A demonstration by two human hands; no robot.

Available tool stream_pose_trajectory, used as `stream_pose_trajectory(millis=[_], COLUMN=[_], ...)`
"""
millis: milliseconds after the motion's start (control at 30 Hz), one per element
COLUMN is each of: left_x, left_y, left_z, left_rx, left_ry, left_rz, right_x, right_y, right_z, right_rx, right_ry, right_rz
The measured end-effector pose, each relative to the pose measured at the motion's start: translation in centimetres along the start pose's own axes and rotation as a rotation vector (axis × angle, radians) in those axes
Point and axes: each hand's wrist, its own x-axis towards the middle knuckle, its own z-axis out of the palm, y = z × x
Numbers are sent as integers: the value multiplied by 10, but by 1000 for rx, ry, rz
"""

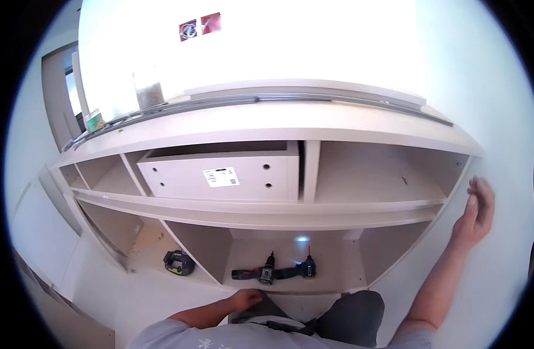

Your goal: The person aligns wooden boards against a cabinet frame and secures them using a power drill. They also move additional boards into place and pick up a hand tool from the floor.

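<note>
My right hand (476, 216) is raised beside the right end of a pale cabinet (278, 131), close to the wall. Its thumb and bent fingers stand apart, with nothing between them. Low in front, my left hand (246, 299) rests on my grey-trousered leg, its fingers folded in and no object showing. Two cordless drills, a red-and-black one (265, 273) and a teal-and-black one (306, 267), lie in the lower middle compartment. The teal drill's lamp throws a bright spot on the back panel. Neither hand touches the drills.
A drawer box (220, 177) with a white label sits tilted in the upper middle opening. A black-and-green power tool (178, 263) stands in the lower left bay. Long thin metal strips (258, 99) and a clear container (148, 90) rest on top. Panels (45, 227) lean at left.
</note>
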Motion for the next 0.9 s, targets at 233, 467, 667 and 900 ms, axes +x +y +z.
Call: stream_pose_trajectory(millis=[233,467,667,900], left_x=[22,10,-13,-30], left_y=[-6,2,-1,-34], left_z=[-3,21,24,29], left_rx=[-38,-10,-75,-149], left_ry=[122,130,93,182], left_rz=[92,32,1,-22], right_x=[181,215,205,205], right_y=[-49,-35,-19,-35], right_z=[134,214,215,193], right_rx=[-247,-640,-707,-505], right_ry=[-766,-1359,-1307,-1197], right_rz=[25,253,398,341])
